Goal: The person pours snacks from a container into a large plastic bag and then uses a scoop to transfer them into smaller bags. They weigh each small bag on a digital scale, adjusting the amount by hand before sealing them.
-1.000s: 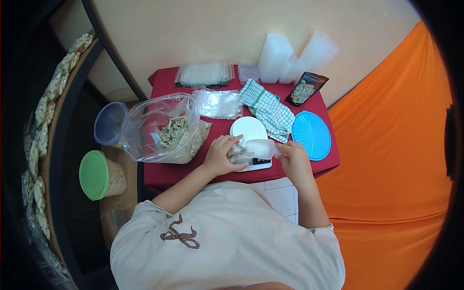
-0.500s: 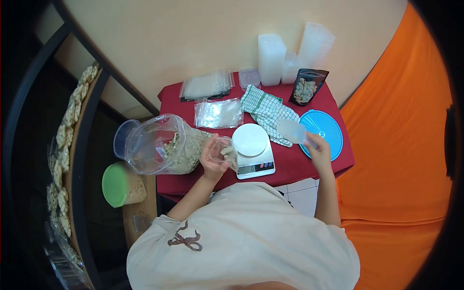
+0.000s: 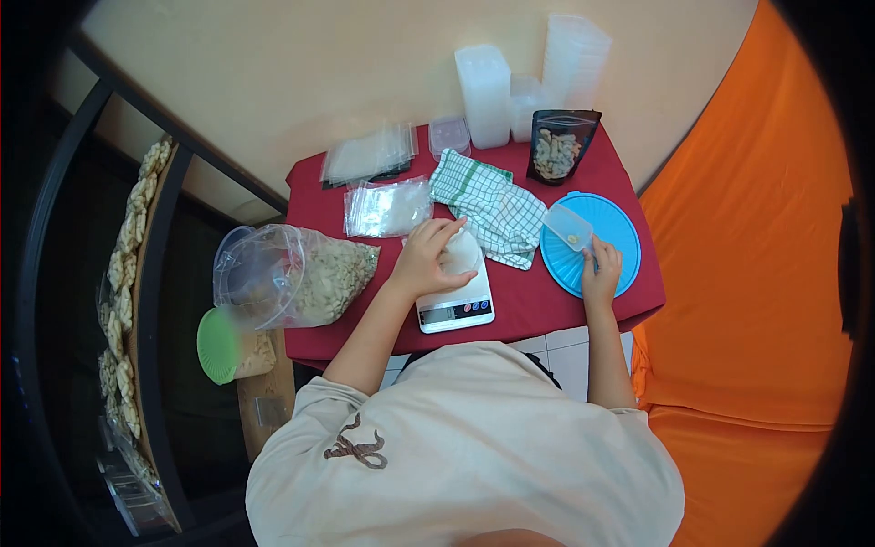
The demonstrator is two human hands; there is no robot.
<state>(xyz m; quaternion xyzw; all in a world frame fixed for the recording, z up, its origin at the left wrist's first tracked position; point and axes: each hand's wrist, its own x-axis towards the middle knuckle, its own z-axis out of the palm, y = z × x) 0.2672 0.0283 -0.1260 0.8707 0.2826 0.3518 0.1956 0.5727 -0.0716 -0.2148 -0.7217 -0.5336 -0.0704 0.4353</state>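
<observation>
My left hand [image 3: 432, 260] is over the white kitchen scale [image 3: 456, 313], its thumb and fingers curved around a small clear container [image 3: 461, 259] on the round plate. What the container holds is hard to make out. My right hand [image 3: 601, 272] grips a translucent scoop [image 3: 569, 228] with a small pale piece in it, above the blue lid [image 3: 620, 230]. To the left, a clear bag [image 3: 339, 273] of pale snack pieces lies on its side in a clear tub [image 3: 260, 278]. Between scale and lid lies a green-checked cloth [image 3: 497, 214].
Clear bags [image 3: 387, 208] and more film bags [image 3: 365, 157] lie behind the scale. A black pouch [image 3: 559, 150] stands at the back right, near stacked white containers [image 3: 485, 96]. A green-lidded tub [image 3: 219, 346] sits left of the red table [image 3: 319, 339].
My left hand has moved right with the small container, from beside the bag onto the scale. The scoop in my right hand has turned and sits over the blue lid. The view has shifted slightly.
</observation>
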